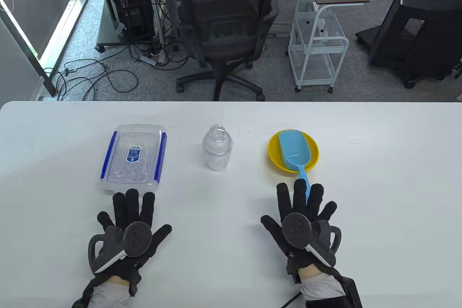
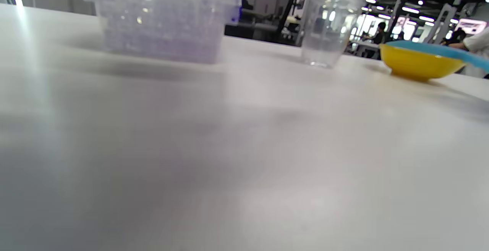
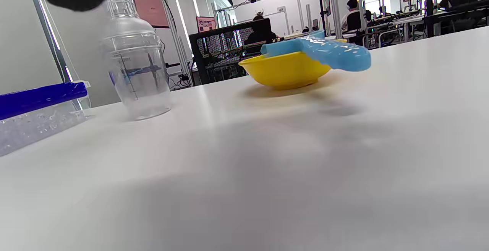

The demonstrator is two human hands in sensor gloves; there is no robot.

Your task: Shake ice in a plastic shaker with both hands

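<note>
A clear plastic shaker stands upright at the table's middle, its neck open; it also shows in the left wrist view and in the right wrist view. A clear lidded box with blue clips lies to its left, ice inside. A blue scoop lies in a yellow bowl to the right. My left hand lies flat and empty just in front of the box. My right hand lies flat with its fingers over the end of the scoop's handle.
The white table spreads wide on both sides. An office chair and a white cart stand beyond its far edge.
</note>
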